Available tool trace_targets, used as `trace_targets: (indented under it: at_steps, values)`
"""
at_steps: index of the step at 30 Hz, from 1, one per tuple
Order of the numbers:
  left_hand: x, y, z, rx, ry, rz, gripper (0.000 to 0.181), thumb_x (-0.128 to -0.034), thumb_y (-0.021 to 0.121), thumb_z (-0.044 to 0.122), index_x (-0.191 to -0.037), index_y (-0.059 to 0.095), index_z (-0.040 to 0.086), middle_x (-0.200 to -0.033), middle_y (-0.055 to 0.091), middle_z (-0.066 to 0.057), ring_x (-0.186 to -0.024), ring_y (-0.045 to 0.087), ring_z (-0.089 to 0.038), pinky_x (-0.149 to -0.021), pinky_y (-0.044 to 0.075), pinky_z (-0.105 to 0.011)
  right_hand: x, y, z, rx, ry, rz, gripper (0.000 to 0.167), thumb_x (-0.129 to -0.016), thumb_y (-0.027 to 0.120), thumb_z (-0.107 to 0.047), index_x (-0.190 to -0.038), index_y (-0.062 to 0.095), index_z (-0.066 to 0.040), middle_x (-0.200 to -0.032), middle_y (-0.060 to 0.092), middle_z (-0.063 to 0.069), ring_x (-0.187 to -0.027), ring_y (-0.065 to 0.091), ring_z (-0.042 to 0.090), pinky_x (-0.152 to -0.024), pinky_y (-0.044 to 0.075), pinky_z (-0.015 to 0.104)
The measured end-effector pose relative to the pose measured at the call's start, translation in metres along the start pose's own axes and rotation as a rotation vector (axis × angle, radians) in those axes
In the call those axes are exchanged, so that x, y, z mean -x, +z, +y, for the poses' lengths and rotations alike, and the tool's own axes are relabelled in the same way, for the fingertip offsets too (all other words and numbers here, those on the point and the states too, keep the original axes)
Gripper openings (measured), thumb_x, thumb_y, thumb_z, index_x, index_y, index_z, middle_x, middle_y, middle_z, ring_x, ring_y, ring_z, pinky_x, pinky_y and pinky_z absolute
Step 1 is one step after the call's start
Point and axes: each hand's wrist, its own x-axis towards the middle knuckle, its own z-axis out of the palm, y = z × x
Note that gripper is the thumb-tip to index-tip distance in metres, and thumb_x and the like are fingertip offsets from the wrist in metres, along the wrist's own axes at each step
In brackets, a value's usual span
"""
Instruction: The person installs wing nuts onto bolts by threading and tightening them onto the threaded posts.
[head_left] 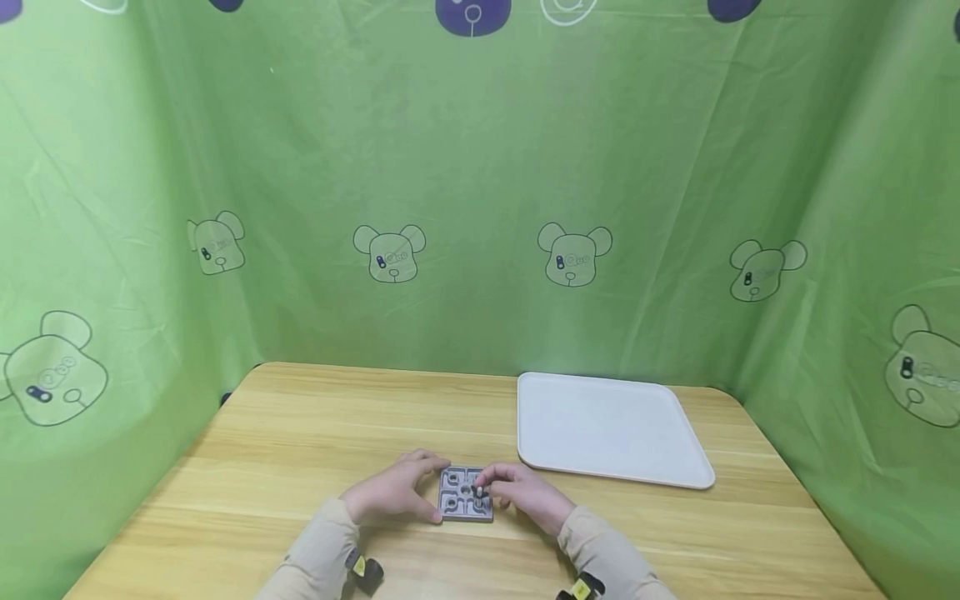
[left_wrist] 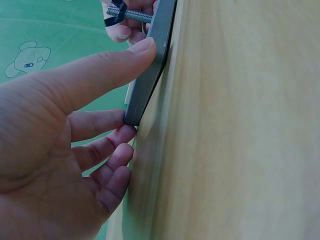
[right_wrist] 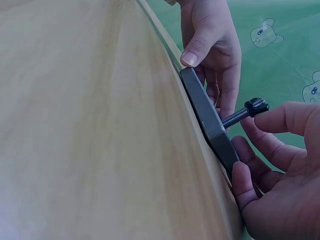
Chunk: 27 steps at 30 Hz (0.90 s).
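A square grey metal plate (head_left: 467, 517) with round holes and recessed corners lies flat on the table. From its right part a threaded bolt (right_wrist: 235, 119) stands up, with a black wing nut (right_wrist: 256, 106) near its top. My left hand (head_left: 397, 490) grips the plate at its left side, thumb on the near edge and fingers at the far corner. Thumb and index finger of my right hand (head_left: 528, 493) are at the wing nut and pinch it. The right hand's lower fingers (right_wrist: 243, 182) rest beside the plate's edge. Where the bolt enters the plate is partly hidden.
A white rectangular tray (head_left: 611, 429) lies at the back right of the wooden table (head_left: 322, 425). Green curtains (head_left: 480, 317) with printed bear heads hang round the back and sides. Each wrist wears a dark strapped device.
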Motion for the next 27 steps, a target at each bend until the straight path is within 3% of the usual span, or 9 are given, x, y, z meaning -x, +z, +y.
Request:
trace_targets:
  at_steps: [9, 22, 27]
  values:
    - [0.0001, -0.001, 0.0004, -0.001, 0.008, 0.002, 0.086, -0.07, 0.083, 0.032, -0.143, 0.045, 0.007, -0.147, 0.043, -0.015, -0.137, 0.037, -0.038, -0.114, 0.029, -0.065, 0.0005, -0.0015, -0.0008, 0.024, -0.017, -0.026, 0.031, -0.082, 0.06, -0.01, -0.11, 0.063, 0.003, -0.11, 0.064, 0.01, -0.091, 0.051, 0.014, -0.073, 0.041, 0.026]
    - [-0.001, -0.0003, -0.002, -0.015, 0.004, 0.001, 0.087, -0.0698, 0.083, 0.034, -0.144, 0.045, 0.008, -0.149, 0.042, -0.016, -0.137, 0.037, -0.039, -0.113, 0.03, -0.065, 0.0001, -0.0016, -0.002, 0.041, 0.022, -0.022, 0.032, -0.079, 0.072, -0.013, -0.11, 0.069, -0.005, -0.121, 0.062, 0.006, -0.112, 0.051, 0.022, -0.097, 0.036, 0.038]
    - [-0.0002, -0.0002, -0.0015, -0.017, 0.007, 0.0, 0.087, -0.07, 0.083, 0.034, -0.144, 0.044, 0.008, -0.149, 0.041, -0.015, -0.138, 0.036, -0.039, -0.113, 0.03, -0.066, 0.0012, -0.0007, -0.0024, 0.041, 0.032, -0.016, 0.033, -0.079, 0.073, -0.015, -0.111, 0.07, -0.006, -0.117, 0.061, 0.007, -0.109, 0.051, 0.023, -0.09, 0.037, 0.035]
